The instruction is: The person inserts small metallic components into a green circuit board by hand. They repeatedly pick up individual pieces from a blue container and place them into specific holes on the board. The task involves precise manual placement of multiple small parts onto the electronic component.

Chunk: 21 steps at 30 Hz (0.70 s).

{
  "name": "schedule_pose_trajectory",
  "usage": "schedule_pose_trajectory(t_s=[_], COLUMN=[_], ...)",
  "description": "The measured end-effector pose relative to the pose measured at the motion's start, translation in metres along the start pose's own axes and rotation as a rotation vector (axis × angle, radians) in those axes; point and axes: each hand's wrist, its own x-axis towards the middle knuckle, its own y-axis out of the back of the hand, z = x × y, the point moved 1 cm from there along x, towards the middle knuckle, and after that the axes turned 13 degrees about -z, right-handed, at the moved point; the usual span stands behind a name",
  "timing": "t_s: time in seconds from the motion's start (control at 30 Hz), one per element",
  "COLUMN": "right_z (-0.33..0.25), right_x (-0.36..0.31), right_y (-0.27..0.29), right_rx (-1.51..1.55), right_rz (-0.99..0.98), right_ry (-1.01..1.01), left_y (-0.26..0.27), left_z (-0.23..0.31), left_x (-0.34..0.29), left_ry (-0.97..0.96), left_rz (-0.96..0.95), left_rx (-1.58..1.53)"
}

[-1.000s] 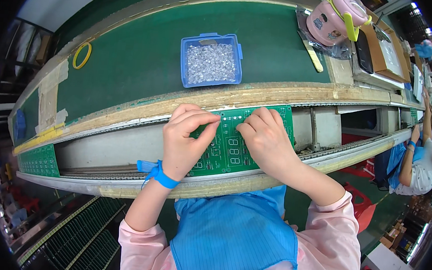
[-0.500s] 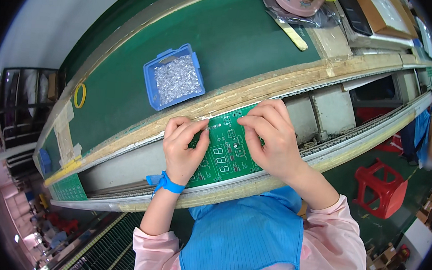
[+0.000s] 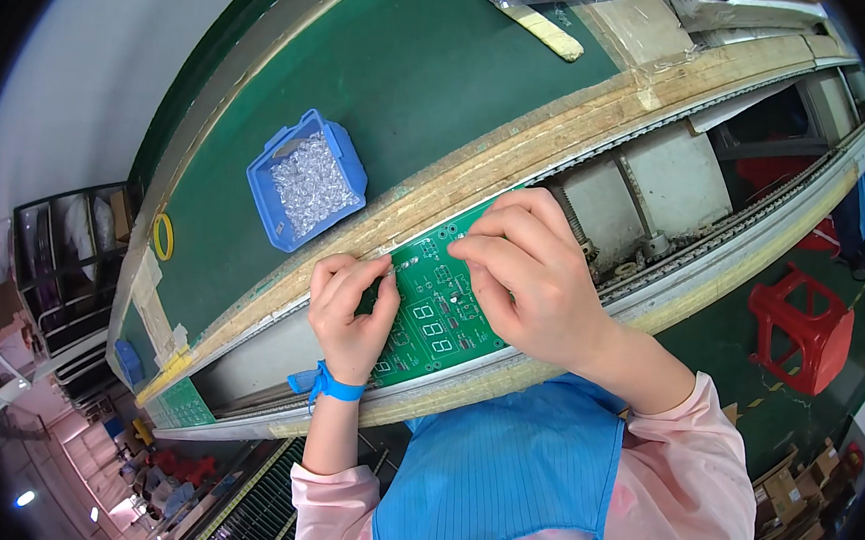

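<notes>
A green circuit board (image 3: 408, 365) lies on the rail conveyor in front of me, with white digit outlines and several small components on it. Over its left part is my left hand (image 3: 349, 309), thumb and forefinger pinched near the board's far edge. My right hand (image 3: 537, 282) bends over the right part, its thumb and fingers drawn together close above the surface. Whatever either fingertip grip holds is too small or hidden to make out. Small clear parts (image 3: 310, 183) fill a blue plastic bin (image 3: 272, 207) on the bench beyond the board.
Wooden strips (image 3: 480, 163) edge the green bench (image 3: 395, 87). A yellow ring (image 3: 162, 237) lies at the left, a flat yellowish stick (image 3: 549, 32) at the far side. Another green board (image 3: 180, 405) sits on the conveyor's left end. On the floor at right stands a red stool (image 3: 800, 326).
The whole view has tilted and shifted, so bench and bin appear turned. Both hands stay over the same board, fingers still pinched in nearly the same places.
</notes>
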Motion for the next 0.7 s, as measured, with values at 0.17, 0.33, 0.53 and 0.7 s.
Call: schedule_pose_trajectory(t_s=[0.17,0.33,0.53,0.7], right_z=[0.0009,0.0004,0.0027,0.0047], right_x=[-0.0006,-0.0005,-0.0006,-0.0014], right_y=[-0.0013,-0.0007,-0.0001,-0.0013], right_rx=[0.016,0.035,0.054,0.070], right_rz=[-0.007,0.018,0.014,0.017], right_ry=[-0.002,-0.013,-0.004,0.010], left_y=[0.0003,0.0004,-0.0010,-0.0007], left_z=[-0.0018,-0.0007,0.0009,0.0034], left_x=[-0.0007,0.0002,0.0027,0.0046], left_ry=[-0.007,-0.016,-0.049,-0.048], left_rz=[-0.002,-0.001,0.011,-0.006], left_rx=[-0.004,0.024,0.042,0.055])
